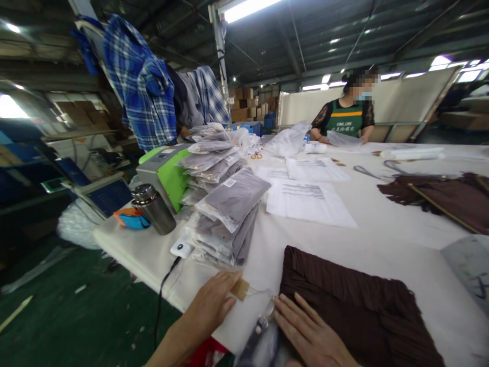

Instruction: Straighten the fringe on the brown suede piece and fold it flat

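Note:
A brown pleated fabric bag (355,300) with a fringed edge lies flat at the front of the table. My right hand (307,331) rests on its left edge with fingers stretched out, fingertips at a small metal ring. To the left, my left hand (214,303) is closed on a small kraft-coloured hang tag (240,289). A thin string runs from this tag toward the ring. Below, between my hands, a dark strap (254,336) with a metal fitting shows, partly blurred and cut off by the frame.
Bagged grey items (233,196) form a tall stack behind my left hand. Left of it stand a steel flask (153,209) and a green-and-grey machine (164,173). Printed sheets (309,201) lie mid-table; more brown bags (446,199) lie right. A co-worker (346,120) handles clear plastic across the table.

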Tool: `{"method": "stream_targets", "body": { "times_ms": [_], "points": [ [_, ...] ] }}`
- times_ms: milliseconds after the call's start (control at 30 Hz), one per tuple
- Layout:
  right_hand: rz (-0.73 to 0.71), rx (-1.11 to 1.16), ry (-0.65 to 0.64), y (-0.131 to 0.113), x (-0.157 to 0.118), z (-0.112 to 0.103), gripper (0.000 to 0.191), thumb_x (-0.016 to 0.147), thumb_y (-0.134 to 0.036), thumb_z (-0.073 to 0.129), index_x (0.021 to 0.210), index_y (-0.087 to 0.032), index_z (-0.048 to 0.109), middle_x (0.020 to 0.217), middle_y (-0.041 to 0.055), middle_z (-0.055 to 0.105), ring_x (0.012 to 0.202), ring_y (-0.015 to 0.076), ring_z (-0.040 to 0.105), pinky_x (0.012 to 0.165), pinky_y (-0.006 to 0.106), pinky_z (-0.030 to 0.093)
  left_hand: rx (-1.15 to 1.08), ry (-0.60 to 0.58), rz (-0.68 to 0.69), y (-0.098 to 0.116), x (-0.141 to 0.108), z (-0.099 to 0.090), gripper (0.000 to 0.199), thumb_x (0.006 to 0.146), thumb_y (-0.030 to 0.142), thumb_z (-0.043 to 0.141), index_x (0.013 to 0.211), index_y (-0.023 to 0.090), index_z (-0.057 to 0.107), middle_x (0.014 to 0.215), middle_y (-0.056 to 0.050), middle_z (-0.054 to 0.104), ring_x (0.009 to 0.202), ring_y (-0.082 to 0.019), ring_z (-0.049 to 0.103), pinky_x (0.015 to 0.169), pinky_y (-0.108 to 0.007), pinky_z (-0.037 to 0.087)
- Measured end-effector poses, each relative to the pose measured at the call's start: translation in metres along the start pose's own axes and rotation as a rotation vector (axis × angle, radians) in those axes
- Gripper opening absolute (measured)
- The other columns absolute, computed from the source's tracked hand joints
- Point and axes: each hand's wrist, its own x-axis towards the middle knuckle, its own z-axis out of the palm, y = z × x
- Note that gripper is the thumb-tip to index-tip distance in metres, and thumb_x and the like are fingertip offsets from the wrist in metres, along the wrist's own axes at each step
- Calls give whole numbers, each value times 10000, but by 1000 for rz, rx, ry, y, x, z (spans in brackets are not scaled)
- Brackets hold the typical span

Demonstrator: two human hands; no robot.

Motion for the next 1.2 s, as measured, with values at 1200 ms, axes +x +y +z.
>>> {"method": "stream_targets", "body": {
  "times_ms": [1200],
  "points": [
    [936,264,-73,27,68,-34,346,885,-115,454,1218,-199,489,801,-4,713,730,170,693,656,262,466,-50,376,-101,21,10,-3,259,982,420,398,1021,247,586,857,-2,686,733,-151,666,678,-246,510]
  ]
}}
